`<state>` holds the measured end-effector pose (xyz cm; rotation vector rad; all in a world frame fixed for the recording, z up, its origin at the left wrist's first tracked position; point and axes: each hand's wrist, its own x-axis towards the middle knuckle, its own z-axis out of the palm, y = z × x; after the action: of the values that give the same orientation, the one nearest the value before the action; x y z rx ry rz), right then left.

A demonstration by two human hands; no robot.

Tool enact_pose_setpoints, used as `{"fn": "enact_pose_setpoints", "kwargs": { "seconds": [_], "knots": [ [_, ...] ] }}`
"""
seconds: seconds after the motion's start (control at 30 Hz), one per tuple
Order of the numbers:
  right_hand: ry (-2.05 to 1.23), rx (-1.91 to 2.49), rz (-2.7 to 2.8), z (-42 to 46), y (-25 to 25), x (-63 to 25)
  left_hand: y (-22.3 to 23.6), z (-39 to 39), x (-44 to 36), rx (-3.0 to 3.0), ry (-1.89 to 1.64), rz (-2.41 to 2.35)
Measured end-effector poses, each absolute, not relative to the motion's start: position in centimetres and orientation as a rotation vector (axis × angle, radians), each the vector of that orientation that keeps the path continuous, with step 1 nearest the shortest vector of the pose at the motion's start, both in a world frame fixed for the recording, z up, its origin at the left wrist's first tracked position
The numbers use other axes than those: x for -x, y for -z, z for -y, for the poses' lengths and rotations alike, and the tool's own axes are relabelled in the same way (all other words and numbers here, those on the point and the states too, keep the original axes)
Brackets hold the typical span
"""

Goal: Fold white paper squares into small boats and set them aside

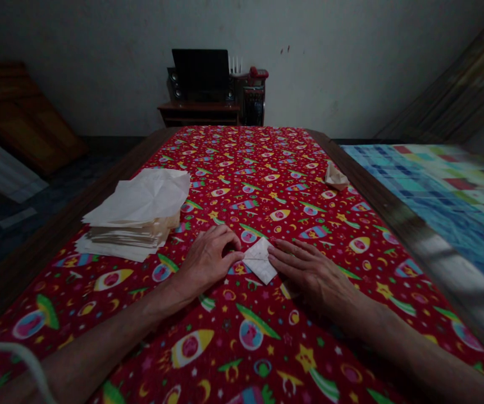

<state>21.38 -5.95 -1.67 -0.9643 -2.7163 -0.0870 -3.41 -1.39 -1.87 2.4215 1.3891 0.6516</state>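
Observation:
A small piece of folded white paper [261,261] lies on the red patterned tablecloth [242,342], with crease lines across its top. My left hand [212,253] is at its left corner, thumb and forefinger curled together in a pinch there. Stretched out nearly flat, the fingers of my right hand [305,268] rest against the paper's right edge. To the left of my left hand stands a stack of paper sheets [126,238], the white top one showing creases. A folded paper piece [336,176] sits near the table's right side.
The table has a dark wooden border [364,202]. Beyond its far end are a black monitor [202,70] with speakers and a red object [259,73] on stands. On the right lies a checked bedspread [427,191]. A pale cable [18,350] curves across the lower left.

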Motion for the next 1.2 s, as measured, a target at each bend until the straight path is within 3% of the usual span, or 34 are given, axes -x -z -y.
{"fn": "enact_pose_setpoints", "kwargs": {
  "seconds": [0.17, 0.37, 0.9, 1.2],
  "knots": [
    [0.068, 0.984, 2.66, 6.1, 1.8, -21.3, 1.5, 1.9, 3.3, -2.669, -0.686, -1.275],
    [0.045, 1.02, 2.67, 6.4, 2.2, -21.8, 1.6, 2.5, 3.3, -3.06, -0.483, -0.953],
    [0.022, 1.112, 2.558, 7.4, 2.5, -22.7, 1.5, 3.5, 5.3, -3.054, -0.282, -1.066],
    [0.138, 1.129, 2.534, 6.8, 1.5, -20.6, 0.6, 3.1, 3.6, -2.886, -0.547, -1.047]
  ]
}}
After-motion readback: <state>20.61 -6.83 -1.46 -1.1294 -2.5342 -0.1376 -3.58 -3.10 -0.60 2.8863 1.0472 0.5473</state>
